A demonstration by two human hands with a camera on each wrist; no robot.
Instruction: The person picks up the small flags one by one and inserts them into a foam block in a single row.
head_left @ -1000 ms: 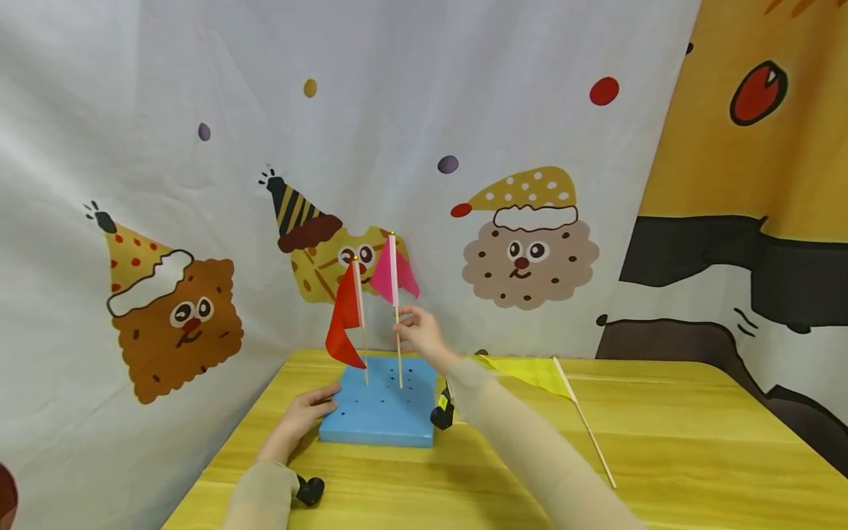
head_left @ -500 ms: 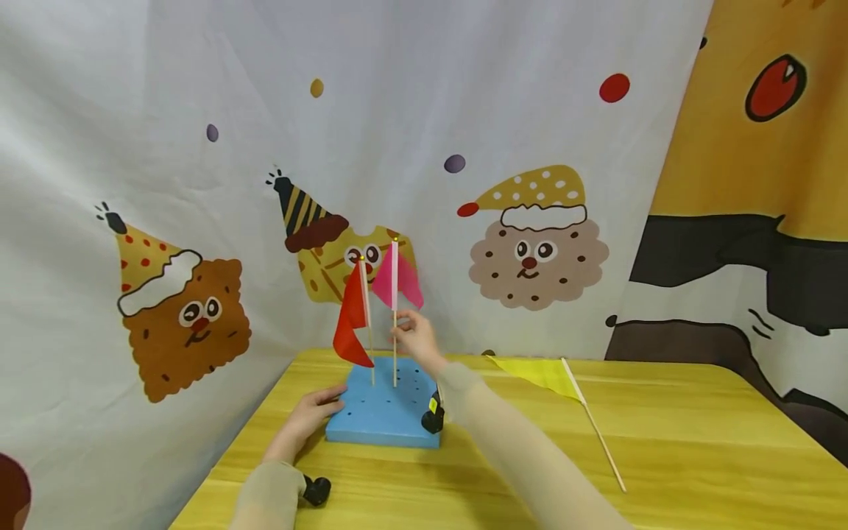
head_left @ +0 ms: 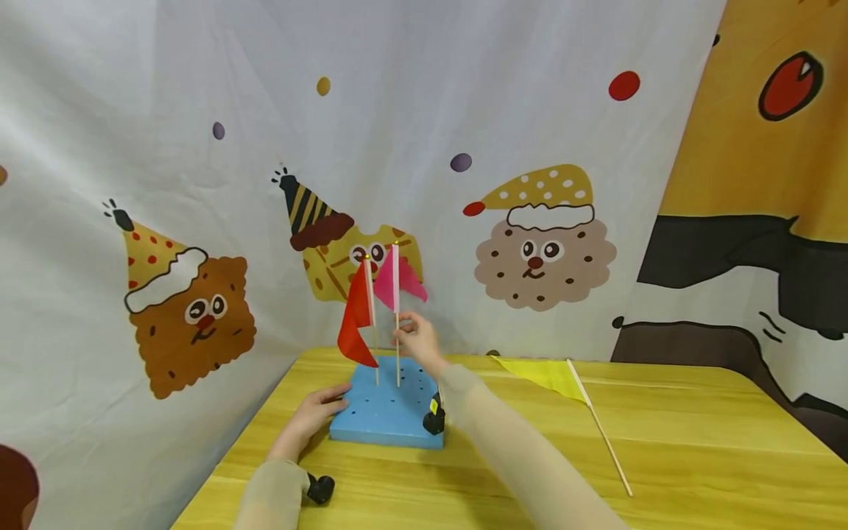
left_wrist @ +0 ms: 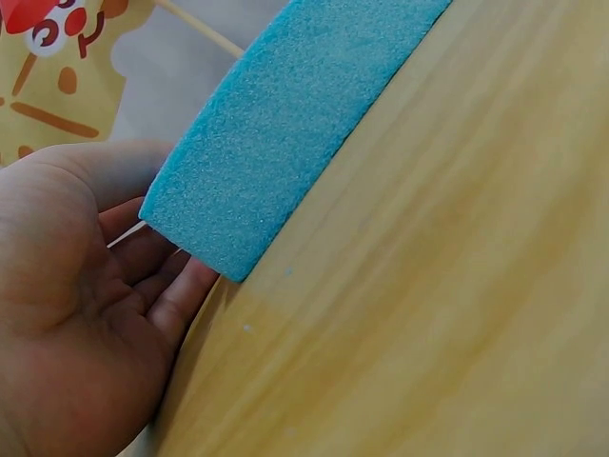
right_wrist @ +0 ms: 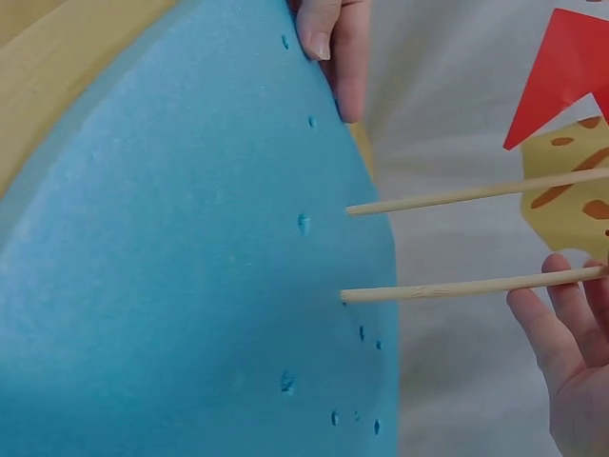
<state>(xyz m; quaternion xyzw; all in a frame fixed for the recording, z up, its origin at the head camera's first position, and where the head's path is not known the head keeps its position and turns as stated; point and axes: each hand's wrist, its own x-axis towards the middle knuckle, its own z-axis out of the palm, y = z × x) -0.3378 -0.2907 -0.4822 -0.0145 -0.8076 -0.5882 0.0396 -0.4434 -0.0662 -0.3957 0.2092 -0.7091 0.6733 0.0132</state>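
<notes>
A blue foam block (head_left: 387,416) with small holes lies on the yellow table (head_left: 695,442). Two stick flags stand in it: a red flag (head_left: 356,316) on the left and a pink flag (head_left: 400,283) beside it. My right hand (head_left: 412,340) pinches the pink flag's stick (right_wrist: 457,286) partway up, with the fingers (right_wrist: 557,324) at the stick's upper part. My left hand (head_left: 324,405) rests against the block's left edge with straight fingers (left_wrist: 176,286) at the corner of the block (left_wrist: 285,124). One fingertip (right_wrist: 319,33) lies on the block's top (right_wrist: 171,267).
A yellow flag (head_left: 539,372) on a long stick (head_left: 606,449) lies flat on the table to the right of the block. A printed cloth backdrop (head_left: 530,243) hangs close behind and to the left. Wooden table surface (left_wrist: 457,286) stretches in front.
The pink flag's stick has gone from leaning slightly to standing nearly upright in the block, with my right hand still on it. My left hand has stayed at the block's edge.
</notes>
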